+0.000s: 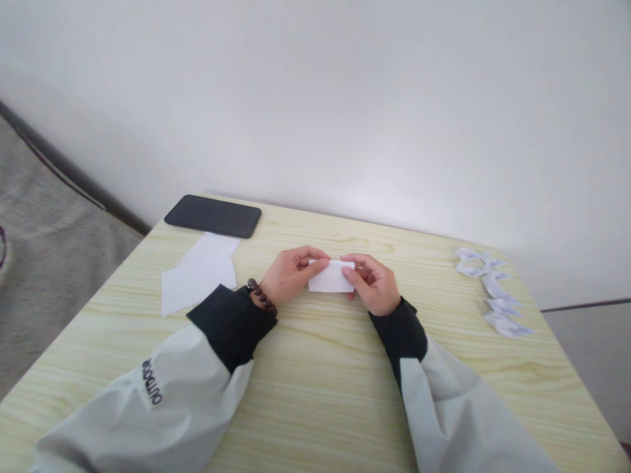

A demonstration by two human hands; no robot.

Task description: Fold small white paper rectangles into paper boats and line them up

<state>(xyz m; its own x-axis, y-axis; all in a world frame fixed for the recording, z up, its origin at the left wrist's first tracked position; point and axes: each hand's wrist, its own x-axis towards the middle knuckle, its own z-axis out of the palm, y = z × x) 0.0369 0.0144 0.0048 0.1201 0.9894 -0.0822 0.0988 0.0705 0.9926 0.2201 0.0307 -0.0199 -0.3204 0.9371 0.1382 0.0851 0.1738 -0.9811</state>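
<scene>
A small folded white paper [329, 278] lies at the middle of the light wooden table [315, 381]. My left hand [290, 274] pinches its left edge, fingers closed on it. My right hand [373, 284] pinches its right edge in the same way. A dark bead bracelet [261, 296] is on my left wrist. Both arms wear grey-white sleeves with black cuffs.
A stack of white paper sheets [200, 272] lies left of my hands. A black phone [213, 215] rests at the table's far left edge. Several folded white paper pieces [493, 289] lie in a row near the right edge. A white wall stands behind.
</scene>
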